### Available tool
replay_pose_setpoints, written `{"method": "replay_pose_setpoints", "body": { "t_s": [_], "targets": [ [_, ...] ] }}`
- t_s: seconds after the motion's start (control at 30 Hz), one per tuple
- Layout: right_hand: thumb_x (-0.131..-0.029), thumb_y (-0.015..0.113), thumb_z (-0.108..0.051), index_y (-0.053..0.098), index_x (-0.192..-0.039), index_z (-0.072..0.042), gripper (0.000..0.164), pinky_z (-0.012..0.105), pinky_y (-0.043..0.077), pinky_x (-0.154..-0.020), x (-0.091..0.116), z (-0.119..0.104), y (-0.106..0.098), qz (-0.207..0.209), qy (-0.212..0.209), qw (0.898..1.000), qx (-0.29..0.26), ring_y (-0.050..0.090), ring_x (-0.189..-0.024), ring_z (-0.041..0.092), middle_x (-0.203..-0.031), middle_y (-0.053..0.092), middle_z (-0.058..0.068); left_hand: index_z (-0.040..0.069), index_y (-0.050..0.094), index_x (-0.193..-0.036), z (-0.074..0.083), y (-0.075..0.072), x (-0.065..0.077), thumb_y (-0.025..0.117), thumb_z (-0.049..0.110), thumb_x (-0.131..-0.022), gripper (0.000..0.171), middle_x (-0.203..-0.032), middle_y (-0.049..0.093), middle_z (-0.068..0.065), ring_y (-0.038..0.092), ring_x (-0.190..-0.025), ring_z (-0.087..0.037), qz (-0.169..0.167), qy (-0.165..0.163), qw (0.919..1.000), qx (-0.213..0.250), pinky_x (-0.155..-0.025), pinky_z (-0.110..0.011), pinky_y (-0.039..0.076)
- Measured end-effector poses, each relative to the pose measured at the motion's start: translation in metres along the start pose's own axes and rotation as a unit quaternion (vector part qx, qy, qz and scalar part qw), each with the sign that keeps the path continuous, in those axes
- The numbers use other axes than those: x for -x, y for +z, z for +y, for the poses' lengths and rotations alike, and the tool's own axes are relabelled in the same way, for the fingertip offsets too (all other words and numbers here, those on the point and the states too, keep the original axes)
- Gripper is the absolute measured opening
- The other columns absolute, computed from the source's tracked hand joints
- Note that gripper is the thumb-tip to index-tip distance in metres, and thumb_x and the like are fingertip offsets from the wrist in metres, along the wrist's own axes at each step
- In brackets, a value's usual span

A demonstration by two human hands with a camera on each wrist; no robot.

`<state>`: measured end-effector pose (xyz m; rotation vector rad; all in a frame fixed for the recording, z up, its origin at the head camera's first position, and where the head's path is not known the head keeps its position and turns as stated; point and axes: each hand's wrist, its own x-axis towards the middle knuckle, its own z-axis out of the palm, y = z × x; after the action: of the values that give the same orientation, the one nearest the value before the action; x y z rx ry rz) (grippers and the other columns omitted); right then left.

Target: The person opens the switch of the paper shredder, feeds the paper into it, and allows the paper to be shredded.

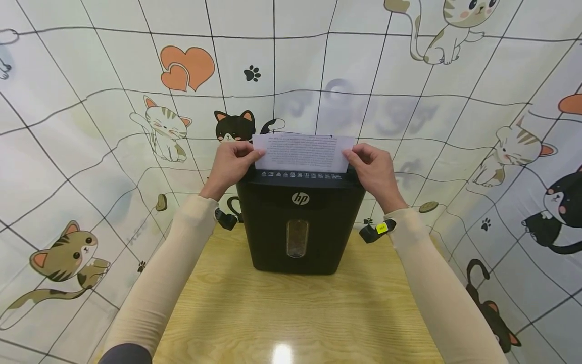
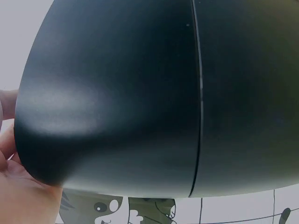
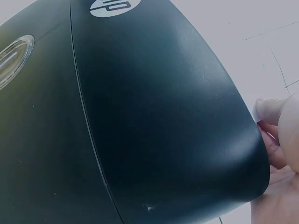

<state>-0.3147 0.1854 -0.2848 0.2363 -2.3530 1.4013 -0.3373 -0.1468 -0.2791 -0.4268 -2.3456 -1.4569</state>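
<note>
A black HP paper shredder [image 1: 268, 222] stands upright in the middle of the head view. At its top, a printed sheet of paper [image 1: 300, 154] stands up, its lower edge hidden behind the front rim. My left hand [image 1: 233, 164] pinches the sheet's left edge between thumb and fingers. On the other side my right hand [image 1: 375, 167] pinches the right edge the same way. Both wrist views are filled mostly by the shredder's dark body [image 2: 112, 93], with part of the left hand [image 2: 28, 196] and part of the right hand [image 3: 280, 140] at the outer borders.
Under the shredder lies a wooden tabletop [image 1: 291, 308]. A white grid-patterned cloth [image 1: 300, 65] with cartoon cats hangs close behind and on both sides. The shredder's front has a small clear window [image 1: 297, 238]. Each wrist wears a dark camera.
</note>
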Motion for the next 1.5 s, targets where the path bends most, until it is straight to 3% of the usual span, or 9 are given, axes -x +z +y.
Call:
{"method": "replay_pose_setpoints", "body": {
  "t_s": [0.47,0.87,1.0,1.13,1.23,1.33,1.5],
  "targets": [
    [-0.098,0.065,-0.05,0.072,-0.119,-0.014,0.042,0.029,0.048,-0.092,0.002,0.004,-0.002,-0.009,0.008,1.0,0.005,0.062,-0.101,0.016,-0.117,0.071,0.008,0.01,0.08,-0.104,-0.006,-0.001,0.001,0.076,0.038,-0.094,0.03,-0.101,0.076,-0.007,0.064,-0.088,-0.013,-0.009,-0.019,0.9995,0.021,-0.078,-0.025,0.049],
    [-0.096,0.068,-0.051,0.072,-0.12,-0.016,0.043,0.034,0.048,-0.1,0.007,0.005,-0.011,-0.015,-0.017,1.0,0.014,0.062,-0.106,0.014,-0.119,0.07,0.006,0.01,0.08,-0.108,-0.007,-0.003,0.003,0.075,0.034,-0.095,0.028,-0.107,0.073,-0.006,0.06,-0.093,-0.017,0.0,0.007,0.9998,0.016,-0.081,-0.028,0.049],
    [-0.095,0.068,-0.053,0.071,-0.122,-0.02,0.043,0.039,0.049,-0.105,0.009,0.006,-0.014,-0.035,-0.027,0.999,0.018,0.065,-0.112,0.015,-0.122,0.07,0.002,0.011,0.079,-0.111,-0.008,-0.006,0.005,0.075,0.037,-0.094,0.031,-0.113,0.074,-0.007,0.065,-0.105,-0.015,0.006,0.002,0.9999,0.014,-0.101,-0.032,0.05],
    [-0.096,0.066,-0.053,0.068,-0.131,-0.023,0.045,0.046,0.049,-0.106,0.012,0.006,-0.021,-0.063,-0.04,0.997,0.035,0.065,-0.122,0.022,-0.13,0.067,0.001,0.012,0.078,-0.113,-0.009,-0.01,0.009,0.074,0.038,-0.095,0.032,-0.118,0.073,-0.006,0.067,-0.109,-0.016,0.007,0.003,0.9998,0.019,-0.106,-0.038,0.051],
    [-0.098,0.064,-0.053,0.063,-0.138,-0.026,0.049,0.053,0.048,-0.106,0.015,0.007,-0.026,-0.079,-0.046,0.994,0.052,0.059,-0.131,0.028,-0.14,0.062,0.001,0.013,0.077,-0.114,-0.01,-0.012,0.013,0.074,0.036,-0.095,0.03,-0.12,0.072,-0.003,0.07,-0.107,-0.019,0.005,0.016,0.9995,0.027,-0.102,-0.041,0.053],
    [-0.097,0.064,-0.056,0.058,-0.144,-0.03,0.055,0.06,0.043,-0.109,0.018,0.01,-0.03,-0.086,-0.049,0.993,0.071,0.053,-0.138,0.033,-0.149,0.056,0.0,0.012,0.076,-0.117,-0.012,-0.013,0.016,0.074,0.033,-0.096,0.03,-0.125,0.069,-0.003,0.068,-0.115,-0.02,0.001,0.037,0.999,0.023,-0.109,-0.044,0.049],
    [-0.096,0.066,-0.055,0.051,-0.151,-0.031,0.061,0.063,0.034,-0.115,0.024,0.015,-0.036,-0.086,-0.068,0.988,0.105,0.045,-0.143,0.034,-0.159,0.046,-0.002,0.011,0.071,-0.126,-0.017,-0.014,0.02,0.075,0.029,-0.095,0.036,-0.137,0.063,-0.005,0.05,-0.137,-0.019,0.001,0.08,0.9967,-0.012,-0.117,-0.044,0.04]
  ]
}}
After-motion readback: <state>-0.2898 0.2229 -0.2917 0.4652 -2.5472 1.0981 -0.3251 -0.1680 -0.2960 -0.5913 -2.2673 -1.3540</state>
